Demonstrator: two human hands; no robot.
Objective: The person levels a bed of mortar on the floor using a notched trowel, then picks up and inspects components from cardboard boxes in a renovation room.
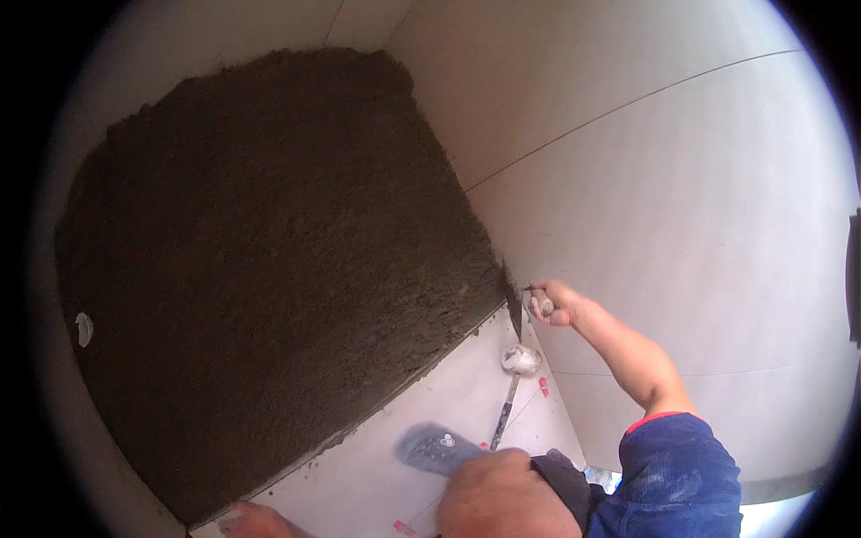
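My right hand (553,303) is closed around the handle of a trowel (514,309), beside the right wall. The trowel's dark blade points down at the corner where the mortar bed, the laid tile and the wall meet. A wide bed of dark, damp mortar (260,242) fills the floor ahead. My left hand (256,521) rests at the left end of the light floor tile (359,484), near the mortar's edge. Its fingers look stretched out, and nothing shows in them. A mallet (520,360) with a whitish head and dark handle lies on the tile below the trowel.
Red tile wedges (543,387) lie by the right wall and another red piece (404,528) near the lower edge. My grey shoe (437,448) stands on the tile. Large pale wall tiles (664,206) rise at the right. A whitish round piece (84,329) sits at the mortar's left side.
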